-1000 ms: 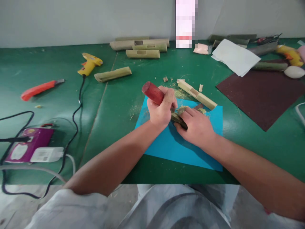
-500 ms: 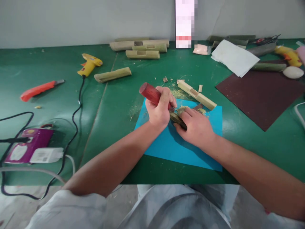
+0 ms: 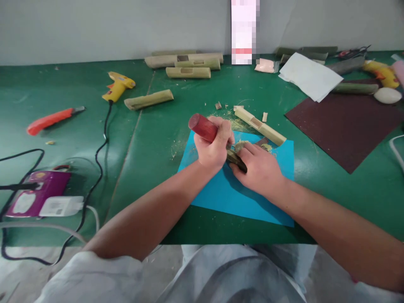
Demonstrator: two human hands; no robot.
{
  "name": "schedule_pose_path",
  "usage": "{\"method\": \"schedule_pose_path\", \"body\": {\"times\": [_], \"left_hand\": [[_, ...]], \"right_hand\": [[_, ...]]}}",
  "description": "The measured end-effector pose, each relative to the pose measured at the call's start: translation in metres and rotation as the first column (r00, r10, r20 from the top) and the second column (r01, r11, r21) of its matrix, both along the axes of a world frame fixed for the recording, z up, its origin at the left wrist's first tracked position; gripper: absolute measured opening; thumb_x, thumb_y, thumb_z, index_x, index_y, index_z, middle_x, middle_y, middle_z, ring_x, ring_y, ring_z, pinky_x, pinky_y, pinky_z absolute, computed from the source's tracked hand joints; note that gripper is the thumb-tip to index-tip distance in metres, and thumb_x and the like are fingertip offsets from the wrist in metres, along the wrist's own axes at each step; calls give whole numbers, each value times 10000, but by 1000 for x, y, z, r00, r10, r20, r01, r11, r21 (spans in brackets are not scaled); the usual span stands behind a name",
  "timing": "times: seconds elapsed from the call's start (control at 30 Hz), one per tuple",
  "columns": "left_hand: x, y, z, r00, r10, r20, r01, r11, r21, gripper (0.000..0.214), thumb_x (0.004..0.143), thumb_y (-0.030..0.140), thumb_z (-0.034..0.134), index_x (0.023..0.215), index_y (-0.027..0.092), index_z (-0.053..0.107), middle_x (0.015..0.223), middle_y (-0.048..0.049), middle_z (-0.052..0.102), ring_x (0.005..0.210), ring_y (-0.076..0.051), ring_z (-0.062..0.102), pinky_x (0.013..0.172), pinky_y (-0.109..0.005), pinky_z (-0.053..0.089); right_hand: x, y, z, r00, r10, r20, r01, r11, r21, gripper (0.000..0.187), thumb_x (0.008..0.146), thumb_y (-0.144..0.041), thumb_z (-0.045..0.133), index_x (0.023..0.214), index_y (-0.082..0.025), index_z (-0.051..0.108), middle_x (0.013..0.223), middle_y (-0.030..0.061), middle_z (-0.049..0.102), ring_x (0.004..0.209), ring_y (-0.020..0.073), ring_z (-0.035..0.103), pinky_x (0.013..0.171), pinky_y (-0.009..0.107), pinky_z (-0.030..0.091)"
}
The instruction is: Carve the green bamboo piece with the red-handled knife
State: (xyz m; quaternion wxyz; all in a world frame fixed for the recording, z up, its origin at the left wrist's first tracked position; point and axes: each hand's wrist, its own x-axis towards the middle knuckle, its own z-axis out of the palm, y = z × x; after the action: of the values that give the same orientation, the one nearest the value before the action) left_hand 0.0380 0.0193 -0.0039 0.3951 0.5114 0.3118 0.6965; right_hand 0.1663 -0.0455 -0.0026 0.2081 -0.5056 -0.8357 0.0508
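Note:
My left hand (image 3: 214,145) is wrapped round the red wooden handle (image 3: 203,126) of a carving tool, whose tip points at a short dark-green bamboo piece (image 3: 236,159). My right hand (image 3: 260,168) presses that bamboo piece down on a blue sheet (image 3: 227,193). Pale shavings (image 3: 241,144) lie just beyond my fingers. A tan bamboo tube with a cut slot (image 3: 260,125) lies at the sheet's far edge.
On the green table (image 3: 63,130): a yellow glue gun (image 3: 117,85) with black cord, an orange utility knife (image 3: 50,119), a purple box (image 3: 34,197), several bamboo tubes (image 3: 186,63), white paper (image 3: 311,75) and a dark brown sheet (image 3: 347,124).
The red handle dipped left and came back, tilting slightly as my left hand worked the tool on the bamboo piece. My right hand has stayed in place.

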Motion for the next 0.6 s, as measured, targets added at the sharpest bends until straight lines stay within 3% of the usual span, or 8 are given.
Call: {"method": "schedule_pose_path", "body": {"times": [0.37,0.6], "left_hand": [[1,0,-2,997,-63,-54,69,990,125,505,920,451,709,545,196,488,469,39,489,430,-84,457,472,-269,366],[2,2,-1,994,-111,-6,111,992,66,528,901,437,745,524,201,461,412,59,410,378,-68,398,426,-280,290]], "right_hand": [[1,0,-4,999,13,-52,-12,1000,15,122,916,-296,599,876,-189,641,926,93,691,856,230,605,708,341,403],[0,-1,-4,998,39,-42,-38,999,16,141,933,-286,569,869,-184,642,921,102,685,858,236,602,716,350,405]]}}
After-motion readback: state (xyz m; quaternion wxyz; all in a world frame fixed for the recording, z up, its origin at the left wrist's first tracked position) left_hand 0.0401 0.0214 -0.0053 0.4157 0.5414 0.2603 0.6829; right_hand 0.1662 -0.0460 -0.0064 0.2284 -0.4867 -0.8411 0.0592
